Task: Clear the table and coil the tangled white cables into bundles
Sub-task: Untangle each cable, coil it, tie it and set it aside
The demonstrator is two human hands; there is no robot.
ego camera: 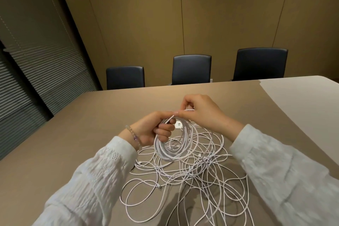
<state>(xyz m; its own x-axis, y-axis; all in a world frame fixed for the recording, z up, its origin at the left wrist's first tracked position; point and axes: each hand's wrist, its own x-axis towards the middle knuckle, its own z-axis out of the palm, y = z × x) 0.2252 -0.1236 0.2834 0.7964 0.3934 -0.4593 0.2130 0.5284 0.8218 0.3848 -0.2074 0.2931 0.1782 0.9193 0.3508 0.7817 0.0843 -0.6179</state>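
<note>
A coil of white cable (171, 152) hangs from my left hand (152, 130), whose fingers are curled round its top above the table. My right hand (199, 111) pinches the free end of that cable (189, 110) just to the right of my left hand. Under and in front of both hands lies a wide tangle of loose white cables (198, 185) spread over the table, with a few plug ends showing. A small white charger block (178, 124) sits on the table behind the coil, partly hidden by it.
The brown table (82, 134) runs far to the left and back. A lighter sheet or panel (302, 108) covers its right side. Three dark chairs (191, 69) stand along the far edge before a tan wall. Window blinds fill the left.
</note>
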